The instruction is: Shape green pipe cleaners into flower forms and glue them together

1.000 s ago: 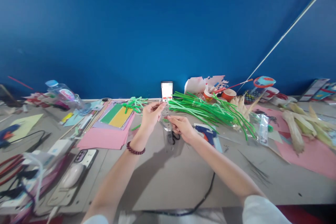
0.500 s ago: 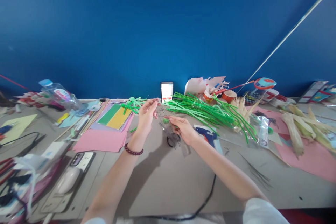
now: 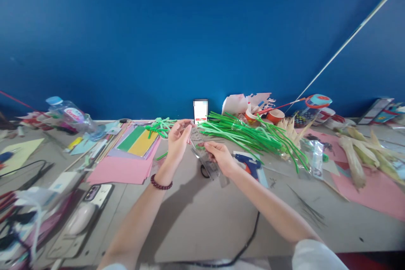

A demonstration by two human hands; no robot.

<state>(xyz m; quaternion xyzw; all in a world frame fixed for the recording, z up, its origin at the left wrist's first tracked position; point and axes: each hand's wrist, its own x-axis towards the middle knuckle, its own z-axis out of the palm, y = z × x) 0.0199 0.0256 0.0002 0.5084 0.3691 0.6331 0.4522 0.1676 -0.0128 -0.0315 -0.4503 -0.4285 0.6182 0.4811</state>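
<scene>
Both of my hands hold a small clear plastic bag above the middle of the table. My left hand, with a dark bead bracelet on its wrist, pinches the bag's upper end. Lower down and to the right, my right hand grips the bag. Something small and green shows inside the bag. Black-handled scissors lie on the table right under the bag.
A pile of green pipe cleaners lies behind my right hand, a blue glue gun beside it with a black cord running toward me. Coloured paper sheets lie left, corn husks right. A phone and clutter fill the left edge.
The clear bag has tilted from hanging upright to slanting down to the right. My left hand lowered slightly and my right hand shifted a little right and down.
</scene>
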